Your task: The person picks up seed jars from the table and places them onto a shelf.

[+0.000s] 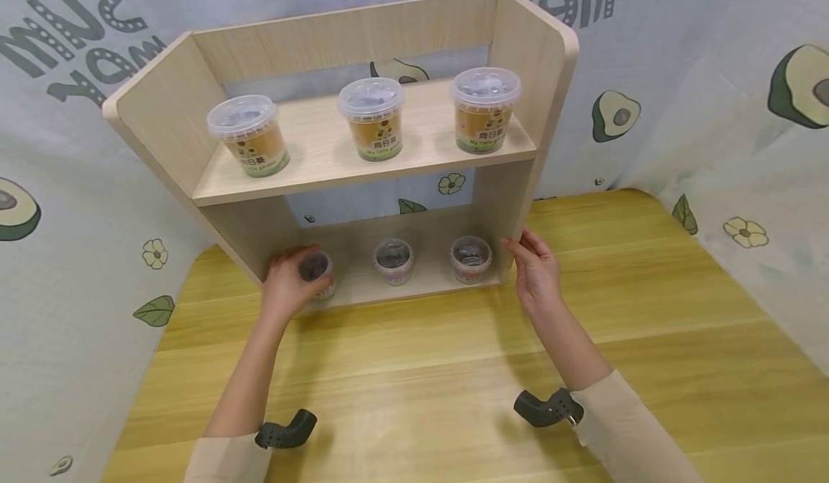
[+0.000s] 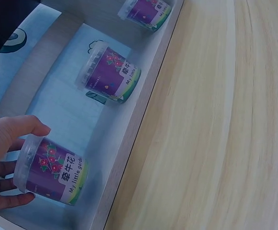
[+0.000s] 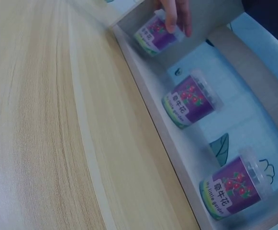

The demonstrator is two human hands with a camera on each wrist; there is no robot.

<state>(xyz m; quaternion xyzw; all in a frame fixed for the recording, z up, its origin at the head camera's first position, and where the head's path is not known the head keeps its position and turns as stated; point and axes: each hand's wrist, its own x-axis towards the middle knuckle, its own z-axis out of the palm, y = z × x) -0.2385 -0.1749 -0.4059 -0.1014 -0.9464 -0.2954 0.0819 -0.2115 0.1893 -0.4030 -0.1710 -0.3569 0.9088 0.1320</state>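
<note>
My left hand holds a small purple-labelled plastic cup by its clear lid, thumb on one side and fingers on the other. This cup stands at the left end of the lower shelf board. A matching middle cup and right cup are lined up beside it, labels facing front. At the right side panel of the wooden shelf, my right hand grips the front edge low down, with its thumb at the front. Only a sliver of that hand shows in the right wrist view.
Three orange-labelled lidded cups, left, middle and right, stand on the upper board. The shelf stands on a wood-grain table, with a patterned cloth behind and at the sides.
</note>
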